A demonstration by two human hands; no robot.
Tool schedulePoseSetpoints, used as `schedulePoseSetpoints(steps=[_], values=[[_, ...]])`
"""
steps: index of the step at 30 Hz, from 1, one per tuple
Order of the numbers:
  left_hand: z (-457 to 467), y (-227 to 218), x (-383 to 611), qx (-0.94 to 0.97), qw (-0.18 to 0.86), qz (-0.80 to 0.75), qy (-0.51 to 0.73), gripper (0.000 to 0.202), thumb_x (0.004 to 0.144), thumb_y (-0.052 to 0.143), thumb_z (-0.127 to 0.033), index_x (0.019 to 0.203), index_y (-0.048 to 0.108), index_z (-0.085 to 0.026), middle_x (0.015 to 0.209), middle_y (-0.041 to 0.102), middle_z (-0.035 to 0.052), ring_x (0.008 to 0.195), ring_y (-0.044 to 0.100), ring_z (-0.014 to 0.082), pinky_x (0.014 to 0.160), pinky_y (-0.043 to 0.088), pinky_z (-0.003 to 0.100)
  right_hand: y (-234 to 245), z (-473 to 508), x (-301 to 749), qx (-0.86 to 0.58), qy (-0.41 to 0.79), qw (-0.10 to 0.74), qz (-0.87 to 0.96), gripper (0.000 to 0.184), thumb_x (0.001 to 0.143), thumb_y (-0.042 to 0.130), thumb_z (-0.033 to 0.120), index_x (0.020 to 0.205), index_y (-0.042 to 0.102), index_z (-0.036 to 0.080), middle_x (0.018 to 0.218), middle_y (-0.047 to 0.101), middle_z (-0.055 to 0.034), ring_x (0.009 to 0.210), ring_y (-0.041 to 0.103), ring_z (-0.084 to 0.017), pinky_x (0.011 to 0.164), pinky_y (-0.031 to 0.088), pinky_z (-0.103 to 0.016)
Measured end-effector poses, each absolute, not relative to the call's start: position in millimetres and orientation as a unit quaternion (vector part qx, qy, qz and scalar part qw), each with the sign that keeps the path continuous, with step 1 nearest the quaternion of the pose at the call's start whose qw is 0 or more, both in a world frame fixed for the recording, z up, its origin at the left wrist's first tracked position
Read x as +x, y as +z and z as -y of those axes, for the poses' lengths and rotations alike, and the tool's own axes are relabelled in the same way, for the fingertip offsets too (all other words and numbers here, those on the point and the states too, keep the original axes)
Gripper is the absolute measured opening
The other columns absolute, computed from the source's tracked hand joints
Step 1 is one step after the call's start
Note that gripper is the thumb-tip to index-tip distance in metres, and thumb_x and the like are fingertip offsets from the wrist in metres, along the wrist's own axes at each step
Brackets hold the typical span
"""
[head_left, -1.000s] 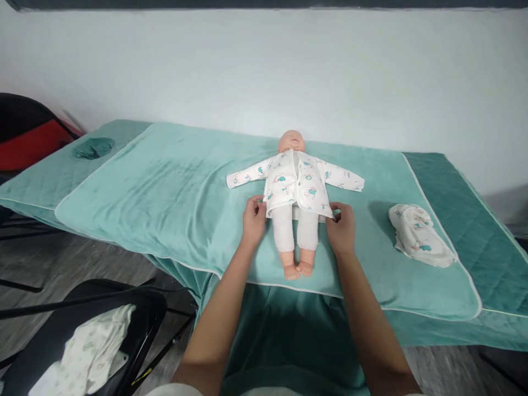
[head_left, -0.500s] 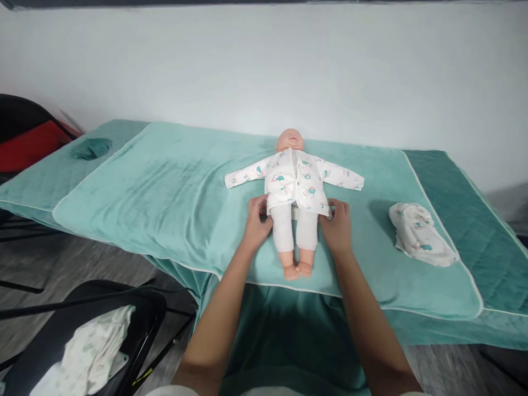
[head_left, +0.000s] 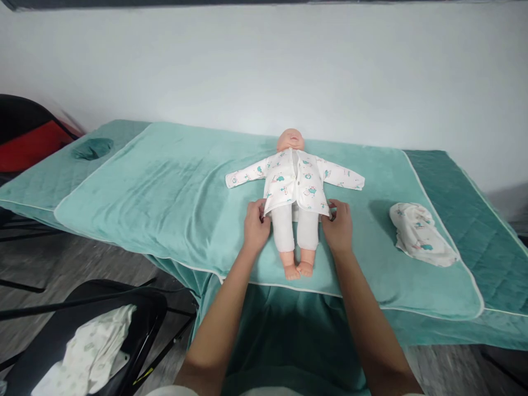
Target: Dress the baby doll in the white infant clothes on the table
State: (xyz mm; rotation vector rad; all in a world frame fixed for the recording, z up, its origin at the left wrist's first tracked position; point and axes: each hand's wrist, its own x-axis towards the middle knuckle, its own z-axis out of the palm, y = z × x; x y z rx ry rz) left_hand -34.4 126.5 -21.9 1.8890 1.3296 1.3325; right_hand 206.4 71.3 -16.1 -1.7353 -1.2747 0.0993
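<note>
A baby doll (head_left: 291, 140) lies on its back on a teal towel (head_left: 165, 192), head toward the wall. It wears a white printed jacket (head_left: 295, 181), sleeves spread out, and white trousers (head_left: 295, 231). My left hand (head_left: 256, 228) pinches the jacket's lower left hem beside the doll's hip. My right hand (head_left: 339, 228) pinches the lower right hem on the other side. The fingers of both hands are closed on the fabric.
A crumpled printed garment (head_left: 421, 236) lies on the towel to the right. The towel covers a darker teal padded table (head_left: 462, 187) against a white wall. A black chair (head_left: 82, 324) with white cloth on it (head_left: 86, 352) stands at lower left. A red and black seat (head_left: 25, 137) is far left.
Both hands moved inward along the jacket's hem, closer to the doll's hips, and the hem was drawn in slightly. The doll stayed in place.
</note>
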Motion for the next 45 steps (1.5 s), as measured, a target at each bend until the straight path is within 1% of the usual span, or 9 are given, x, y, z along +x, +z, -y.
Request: schedulePoseSetpoints(steps=[5,9,14,19,23,30,34,39,45], values=[[-124.0,-19.9,-31.6,0.697,0.197,-0.467,0.508,0.041,0.081,0.053,-0.006,0.118,0.061,-0.023,0.109,0.059,0.0077,0.102,0.058,0.0232,0.087,0.051,0.037,-13.2,-74.9,203.7,-0.636,-0.024,0.493,0.593,0.041,0.087,0.055,0.023,0.127,0.062,0.023,0.126,0.059,-0.0134,0.117,0.058,-0.027,0.102,0.051,-0.05],[-129.8,-16.9,-27.5,0.713,0.147,-0.417,0.544,0.029,0.092,0.052,-0.016,0.119,0.06,-0.021,0.12,0.061,0.0116,0.117,0.057,0.0254,0.1,0.049,0.043,-7.8,-84.6,199.8,-0.579,-0.022,0.507,0.638,0.035,0.092,0.05,0.019,0.122,0.066,0.025,0.121,0.063,-0.0111,0.117,0.06,-0.026,0.104,0.051,-0.047],[-150.8,-10.7,-15.0,0.709,0.156,-0.4,0.56,0.012,0.095,0.057,-0.029,0.101,0.064,-0.021,0.106,0.065,0.0083,0.106,0.06,0.0229,0.098,0.049,0.04,-2.3,-106.0,196.7,-0.56,0.044,0.582,0.588,0.02,0.092,0.055,0.028,0.103,0.071,0.021,0.103,0.065,-0.0072,0.097,0.062,-0.022,0.088,0.053,-0.038],[-172.3,-18.2,-15.7,0.498,0.354,-0.495,0.617,0.033,0.097,0.055,-0.044,0.074,0.049,-0.021,0.069,0.047,-0.0028,0.068,0.048,0.0133,0.069,0.045,0.027,-11.6,-122.5,207.7,-0.606,0.157,0.679,0.383,0.029,0.094,0.052,0.046,0.092,0.062,0.019,0.084,0.061,-0.0013,0.081,0.057,-0.018,0.081,0.051,-0.035],[-178.2,-28.6,-21.6,0.382,0.372,-0.503,0.68,0.014,0.091,0.06,-0.033,0.095,0.052,-0.022,0.087,0.054,-0.0014,0.079,0.055,0.0124,0.077,0.048,0.026,-26.0,-124.3,218.8,-0.606,0.152,0.721,0.3,0.035,0.082,0.058,0.034,0.114,0.052,0.02,0.107,0.061,-0.0054,0.097,0.061,-0.02,0.092,0.052,-0.039],[-158.2,-21.7,-18.1,0.501,0.129,-0.553,0.654,0.042,0.083,0.058,-0.014,0.123,0.047,-0.021,0.139,0.042,0.0152,0.136,0.043,0.0261,0.117,0.039,0.046,-28.8,-110.6,221.7,-0.677,-0.026,0.63,0.38,0.063,0.08,0.056,0.025,0.141,0.04,0.024,0.151,0.034,-0.0183,0.142,0.04,-0.032,0.107,0.047,-0.055],[-153.6,-19.5,-16.9,0.594,0.106,-0.524,0.601,0.037,0.087,0.058,-0.016,0.123,0.051,-0.019,0.142,0.044,0.0177,0.14,0.042,0.0297,0.124,0.03,0.052,-25.6,-108.6,217.1,-0.661,-0.051,0.573,0.482,0.05,0.088,0.057,0.031,0.136,0.05,0.02,0.147,0.049,-0.0186,0.144,0.042,-0.032,0.119,0.034,-0.06],[-163.9,-28.4,-17.9,0.632,0.161,-0.524,0.548,0.046,0.091,0.062,-0.027,0.135,0.053,-0.019,0.146,0.055,0.0181,0.141,0.048,0.0299,0.124,0.034,0.053,-22.6,-109.6,212.8,-0.686,0.025,0.511,0.518,0.051,0.088,0.062,0.042,0.13,0.059,0.013,0.137,0.062,-0.0204,0.13,0.055,-0.034,0.115,0.038,-0.057],[-163.7,-33.1,-18.5,0.618,0.208,-0.532,0.54,0.034,0.094,0.053,-0.021,0.125,0.066,-0.021,0.133,0.069,0.0137,0.131,0.061,0.0292,0.116,0.044,0.05,-18.8,-101.0,209.9,-0.678,0.109,0.541,0.485,0.038,0.089,0.046,0.027,0.123,0.063,0.019,0.122,0.071,-0.012,0.113,0.064,-0.027,0.105,0.048,-0.052]])
